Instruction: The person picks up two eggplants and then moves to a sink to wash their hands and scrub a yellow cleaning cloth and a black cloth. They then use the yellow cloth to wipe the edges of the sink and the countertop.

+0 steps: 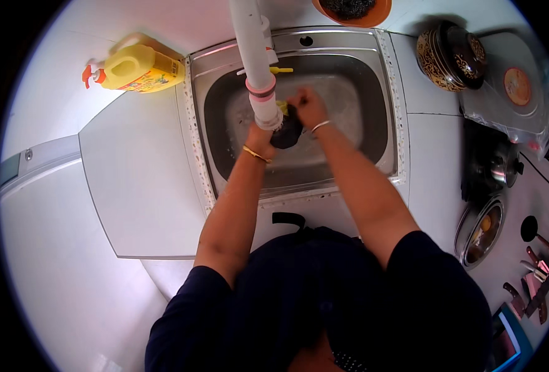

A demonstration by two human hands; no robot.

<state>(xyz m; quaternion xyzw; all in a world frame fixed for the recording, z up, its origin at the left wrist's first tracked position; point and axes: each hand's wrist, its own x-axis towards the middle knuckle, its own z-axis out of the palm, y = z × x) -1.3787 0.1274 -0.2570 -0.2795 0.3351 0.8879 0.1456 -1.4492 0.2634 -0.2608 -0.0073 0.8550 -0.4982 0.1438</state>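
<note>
Both of my hands are over a stainless steel sink (349, 186). My left hand (259, 141), with a yellow bangle at its wrist, is against a dark rounded object (287, 131) and seems to hold it. A thick white pipe (253, 53) with a pink ring covers most of its fingers. A bit of yellow shows at the dark object's upper end; its kind cannot be made out. My right hand (310, 106), wearing a pale bangle, is closed beside that yellow end. Its fingers are curled and slightly blurred, so whatever they pinch is too small to name.
A yellow pump bottle (144, 69) lies left of the sink. Behind it stands an orange bowl (374, 15) with dark contents. To the right are a patterned lidded pot (445, 59), a metal pot (504, 164), a steel basin (485, 229) and several knives (538, 273).
</note>
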